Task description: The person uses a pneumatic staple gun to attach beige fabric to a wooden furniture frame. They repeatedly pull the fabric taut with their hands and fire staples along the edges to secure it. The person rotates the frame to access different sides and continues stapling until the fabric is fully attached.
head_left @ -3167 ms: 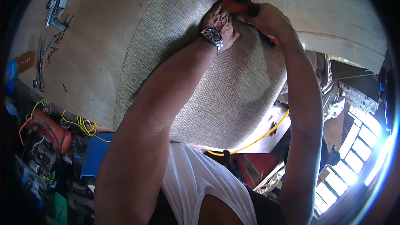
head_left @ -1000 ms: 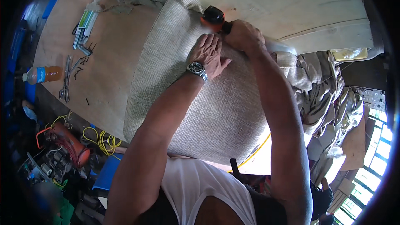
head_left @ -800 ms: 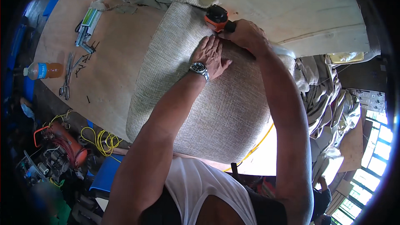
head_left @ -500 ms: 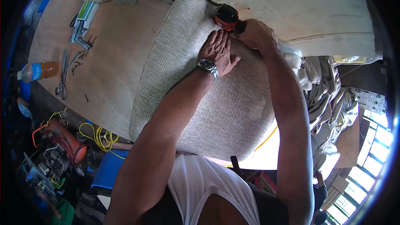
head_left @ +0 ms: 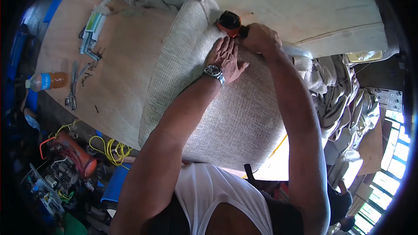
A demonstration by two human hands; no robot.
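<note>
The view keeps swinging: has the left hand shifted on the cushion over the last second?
No: the left hand still lies flat near the far edge of the cushion, beside the orange tool.

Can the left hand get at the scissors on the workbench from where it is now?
Probably yes: the left hand lies flat on the fabric cushion, holding nothing, and bare workbench lies between it and the scissors.

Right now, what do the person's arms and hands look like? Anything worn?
Both forearms are bare, no sleeves and no gloves. The left hand has a wristwatch with a dark round face on a metal band. The right hand shows no watch or ring that I can make out. A white sleeveless undershirt covers the chest.
</note>
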